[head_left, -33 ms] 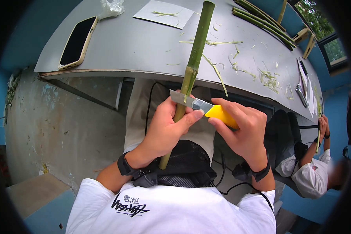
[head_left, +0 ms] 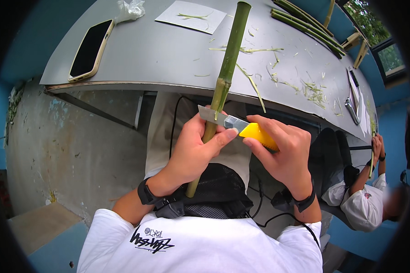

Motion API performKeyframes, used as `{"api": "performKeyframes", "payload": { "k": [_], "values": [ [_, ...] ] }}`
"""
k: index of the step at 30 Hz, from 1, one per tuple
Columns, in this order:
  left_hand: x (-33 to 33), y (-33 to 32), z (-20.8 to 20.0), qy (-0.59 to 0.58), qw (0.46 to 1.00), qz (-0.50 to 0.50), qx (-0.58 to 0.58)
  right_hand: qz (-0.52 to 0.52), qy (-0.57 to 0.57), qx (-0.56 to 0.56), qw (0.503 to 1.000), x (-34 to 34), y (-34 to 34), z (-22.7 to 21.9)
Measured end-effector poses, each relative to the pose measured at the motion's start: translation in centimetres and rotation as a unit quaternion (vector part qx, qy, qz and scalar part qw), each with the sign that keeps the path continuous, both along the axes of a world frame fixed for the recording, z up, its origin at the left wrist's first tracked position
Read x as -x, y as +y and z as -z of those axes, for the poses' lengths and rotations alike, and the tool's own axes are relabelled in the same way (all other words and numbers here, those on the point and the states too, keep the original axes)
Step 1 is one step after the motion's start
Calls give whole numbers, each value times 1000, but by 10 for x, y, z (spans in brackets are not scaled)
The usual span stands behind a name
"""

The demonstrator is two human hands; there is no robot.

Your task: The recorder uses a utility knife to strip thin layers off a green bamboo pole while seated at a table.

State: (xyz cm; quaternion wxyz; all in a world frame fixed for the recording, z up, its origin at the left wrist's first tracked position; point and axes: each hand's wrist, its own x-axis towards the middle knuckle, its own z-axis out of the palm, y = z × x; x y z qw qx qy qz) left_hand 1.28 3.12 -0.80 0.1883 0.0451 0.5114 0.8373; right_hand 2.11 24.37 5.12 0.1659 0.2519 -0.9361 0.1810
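Observation:
A green bamboo stalk [head_left: 232,50] slants from the tabletop down to my waist, its lower part paler and brownish. My left hand [head_left: 197,142] is wrapped round it below the node, with the thumb near the blade. In my right hand [head_left: 284,148] is a yellow utility knife [head_left: 258,135], gripped by its handle. The wide steel blade lies across the stalk just below the node, with a thin curl of peeled green skin at its edge. The stalk's lower end rests against a black mesh bag at my waist.
On the grey table [head_left: 136,59] lie a phone [head_left: 91,50], a crumpled plastic bag [head_left: 130,10], a white paper sheet [head_left: 191,16] and scattered green shavings [head_left: 313,91]. Several bamboo stalks [head_left: 307,28] lie at the far right. Another person [head_left: 362,202] sits at right, holding a thin stalk.

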Motion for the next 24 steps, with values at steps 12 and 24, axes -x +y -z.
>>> {"api": "performKeyframes", "payload": {
  "k": [12,24],
  "values": [
    [0,0,3,12,999,2,29,-51,5,-65,997,3,24,-16],
    [3,-6,-1,37,998,54,4,-70,-60,53,994,6,30,-10]
  ]
}}
